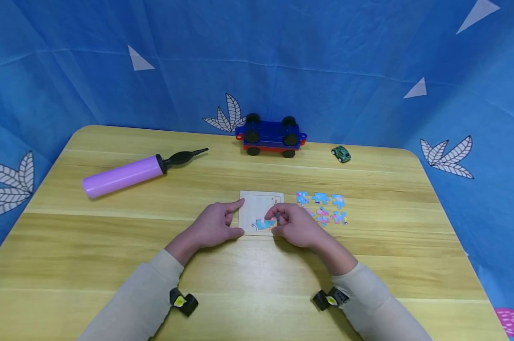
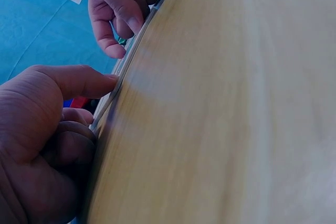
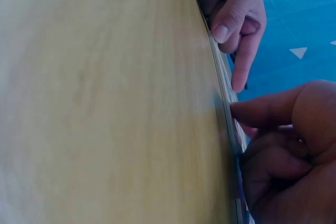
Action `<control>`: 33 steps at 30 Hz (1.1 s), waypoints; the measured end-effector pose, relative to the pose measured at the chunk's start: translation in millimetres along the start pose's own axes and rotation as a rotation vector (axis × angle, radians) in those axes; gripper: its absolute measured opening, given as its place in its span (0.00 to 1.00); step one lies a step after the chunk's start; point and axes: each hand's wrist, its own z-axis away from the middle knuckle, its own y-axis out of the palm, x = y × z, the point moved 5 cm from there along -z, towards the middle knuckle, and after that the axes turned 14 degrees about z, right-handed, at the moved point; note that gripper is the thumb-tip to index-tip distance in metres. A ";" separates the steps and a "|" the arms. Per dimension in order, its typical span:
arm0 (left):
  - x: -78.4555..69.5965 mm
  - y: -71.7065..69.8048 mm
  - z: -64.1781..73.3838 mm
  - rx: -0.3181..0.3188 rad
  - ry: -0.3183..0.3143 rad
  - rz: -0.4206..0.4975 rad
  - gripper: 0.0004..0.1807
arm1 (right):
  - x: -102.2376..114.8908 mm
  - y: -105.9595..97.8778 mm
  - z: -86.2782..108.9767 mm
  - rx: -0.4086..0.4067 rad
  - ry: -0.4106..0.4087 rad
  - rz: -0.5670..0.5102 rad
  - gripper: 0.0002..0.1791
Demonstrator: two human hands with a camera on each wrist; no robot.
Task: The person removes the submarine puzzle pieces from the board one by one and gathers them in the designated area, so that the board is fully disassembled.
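A pale square puzzle board lies on the table between both hands. My left hand is at its left side, straight index finger at the upper edge and thumb at the lower corner, other fingers folded in. Near the board's lower edge sit blue and pink puzzle pieces. Over the board's right side is my right hand, with a bent index fingertip at the pieces and the thumb near the lower right corner. Whether it pinches a piece I cannot tell. In the right wrist view its thumb meets the board edge.
Several loose jigsaw pieces lie in rows right of the board, partly hidden by my right hand. Behind are a blue-red toy wagon and a small green toy car. A purple hand pump lies at the left.
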 end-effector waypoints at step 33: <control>-2.1 0.4 1.4 0.002 0.000 0.019 0.43 | 4.0 0.3 3.1 -0.013 0.020 -0.024 0.15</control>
